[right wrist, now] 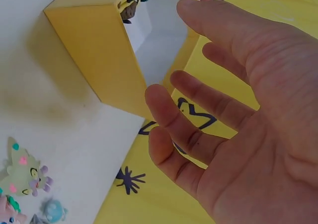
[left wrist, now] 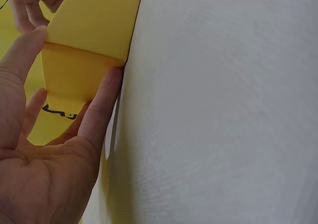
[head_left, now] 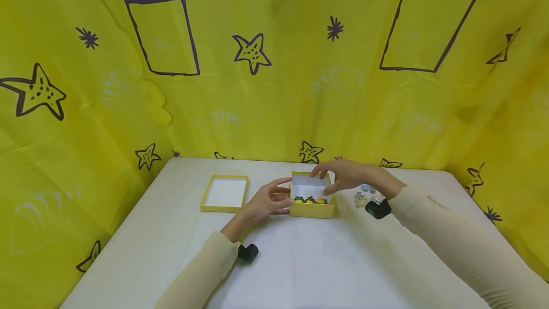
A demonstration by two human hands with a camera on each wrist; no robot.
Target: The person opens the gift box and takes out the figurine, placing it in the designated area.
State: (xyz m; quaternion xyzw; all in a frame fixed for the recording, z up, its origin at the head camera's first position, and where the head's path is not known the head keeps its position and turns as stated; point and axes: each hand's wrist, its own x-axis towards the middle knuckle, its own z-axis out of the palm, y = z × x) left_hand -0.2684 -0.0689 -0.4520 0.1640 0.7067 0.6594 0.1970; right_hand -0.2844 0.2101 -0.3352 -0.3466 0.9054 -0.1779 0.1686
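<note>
A yellow box (head_left: 312, 211) with a white inside stands on the table, its open side up. Several small figurines (head_left: 310, 200), green, brown and yellow, line its near wall inside. My left hand (head_left: 267, 202) rests against the box's left side; in the left wrist view its extended fingertips (left wrist: 115, 75) touch the yellow wall. Over the box's right rim hovers my right hand (head_left: 345, 175), its fingers loosely bent and spread. Nothing sits between thumb and fingers of that hand in the right wrist view.
A yellow-rimmed lid (head_left: 246, 194) lies left of the box, white inside facing up. More small figurines, including a pale green one with pink spots (right wrist: 26, 169), lie right of the box. A yellow patterned curtain (head_left: 274, 94) hangs behind the white table (head_left: 326, 261).
</note>
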